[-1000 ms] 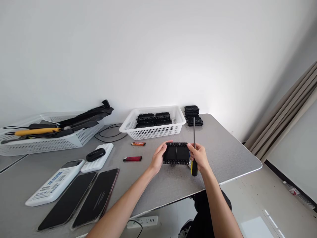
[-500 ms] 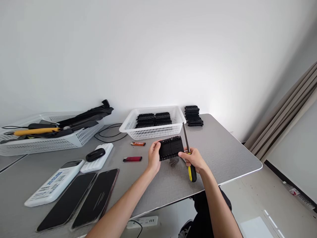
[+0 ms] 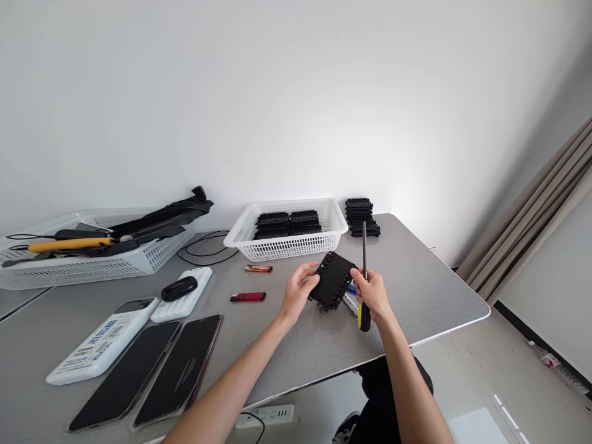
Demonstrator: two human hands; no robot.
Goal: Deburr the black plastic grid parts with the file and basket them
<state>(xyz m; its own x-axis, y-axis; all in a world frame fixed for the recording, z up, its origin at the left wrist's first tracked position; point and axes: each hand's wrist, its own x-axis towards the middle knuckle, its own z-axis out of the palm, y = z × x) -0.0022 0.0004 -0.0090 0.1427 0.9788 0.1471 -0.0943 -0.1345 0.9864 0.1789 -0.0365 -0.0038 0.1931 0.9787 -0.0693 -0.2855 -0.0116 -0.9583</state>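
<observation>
A flat black plastic panel (image 3: 332, 280) with knobbly, toothed edges is held tilted above the table between both hands. My left hand (image 3: 298, 293) is closed on its left corner, thumb on top. My right hand (image 3: 372, 293) pinches the right corner with thumb and fingers while also gripping a file (image 3: 364, 250). The file's dark, narrow blade points up, and its yellow-and-black handle (image 3: 364, 317) sticks out below the hand. Beneath the panel, a white marker (image 3: 350, 304) with a blue part lies on the table, partly hidden.
A white basket (image 3: 291, 248) holds similar black panels, and more are stacked (image 3: 361, 216) beside it. Two lighters (image 3: 248, 297), phones (image 3: 180, 370), white power banks (image 3: 102, 342) and a tool-filled basket (image 3: 148, 262) are to the left. The table's edge (image 3: 444, 333) is near on the right.
The panel has been turned and tilted, moving slightly right. The file has swung from leaning left to nearly upright in my right hand. The marker beneath shows more now.
</observation>
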